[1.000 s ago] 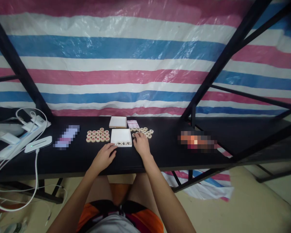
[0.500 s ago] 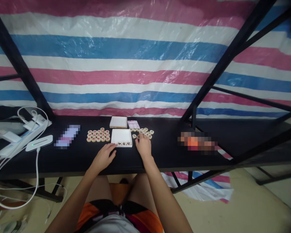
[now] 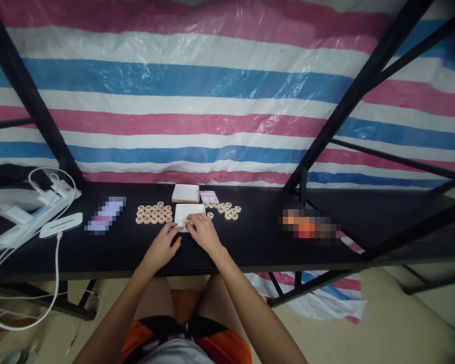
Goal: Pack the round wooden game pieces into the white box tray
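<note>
A shallow white box [image 3: 185, 210] lies on the black table, partly covered by my hands. My left hand [image 3: 164, 246] rests with its fingertips at the near left corner, thumb apart from the fingers. Over the box's near right part is my right hand [image 3: 205, 234], its fingers pinched on a pale round Chinese chess piece [image 3: 188, 222], mostly hidden. Left of the box, red-marked Chinese chess pieces [image 3: 155, 213] stand in tidy rows. Dark-marked pieces [image 3: 229, 209] lie loosely to its right, with a single piece [image 3: 210, 215] nearer the box.
Behind the box sit a white box lid [image 3: 185, 193] and a printed paper slip [image 3: 209, 197]. At left are a blurred-out flat object [image 3: 105, 214], a white device [image 3: 61, 224] and a power strip [image 3: 34, 212] with cables. Another blurred-out object [image 3: 307, 226] lies right.
My right hand has moved left from the dark-marked pieces to over the box, bringing a piece with it. My left hand has stayed at the box's corner.
</note>
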`<state>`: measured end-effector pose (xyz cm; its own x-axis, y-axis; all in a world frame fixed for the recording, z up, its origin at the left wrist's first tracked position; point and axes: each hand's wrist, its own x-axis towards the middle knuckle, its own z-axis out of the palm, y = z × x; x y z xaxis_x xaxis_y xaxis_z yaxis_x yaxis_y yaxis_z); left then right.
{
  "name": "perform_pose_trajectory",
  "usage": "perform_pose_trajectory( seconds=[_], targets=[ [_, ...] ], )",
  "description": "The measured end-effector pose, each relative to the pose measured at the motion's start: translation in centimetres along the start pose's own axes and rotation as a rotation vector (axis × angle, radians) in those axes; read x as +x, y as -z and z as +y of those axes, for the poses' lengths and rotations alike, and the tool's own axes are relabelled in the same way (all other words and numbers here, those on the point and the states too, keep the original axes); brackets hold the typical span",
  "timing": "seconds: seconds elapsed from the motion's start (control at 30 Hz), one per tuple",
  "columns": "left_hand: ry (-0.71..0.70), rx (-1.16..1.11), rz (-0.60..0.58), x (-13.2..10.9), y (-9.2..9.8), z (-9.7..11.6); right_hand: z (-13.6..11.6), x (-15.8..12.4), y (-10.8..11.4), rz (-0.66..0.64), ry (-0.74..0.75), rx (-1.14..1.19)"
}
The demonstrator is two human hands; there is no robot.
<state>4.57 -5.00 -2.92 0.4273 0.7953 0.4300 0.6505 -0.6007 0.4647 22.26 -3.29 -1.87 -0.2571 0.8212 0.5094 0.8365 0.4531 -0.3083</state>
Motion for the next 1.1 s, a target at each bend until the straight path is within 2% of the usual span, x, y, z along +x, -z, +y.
perform_pose_trajectory(
  seconds=[0.17, 0.5, 0.73, 0.93, 1.1],
  targets=[
    [-0.001, -0.025, -0.010, 0.1, 0.0, 0.0, -0.6, 0.6, -0.7, -0.081, 0.044, -0.049],
    [-0.010, -0.010, -0.014, 0.1, -0.1, -0.2, -1.2, -0.1, 0.2, -0.179, 0.148, -0.125],
    [0.004, -0.003, -0.029, 0.0, -0.2, -0.3, -1.1, -0.4, -0.5, -0.153, 0.203, -0.086],
    [-0.002, 0.004, -0.020, 0.0, -0.2, -0.3, -1.1, -0.5, -0.6, -0.166, 0.184, -0.096],
    [-0.011, 0.011, -0.010, 0.0, -0.3, -0.3, -1.1, -0.6, -0.4, -0.128, 0.202, -0.096]
  ],
)
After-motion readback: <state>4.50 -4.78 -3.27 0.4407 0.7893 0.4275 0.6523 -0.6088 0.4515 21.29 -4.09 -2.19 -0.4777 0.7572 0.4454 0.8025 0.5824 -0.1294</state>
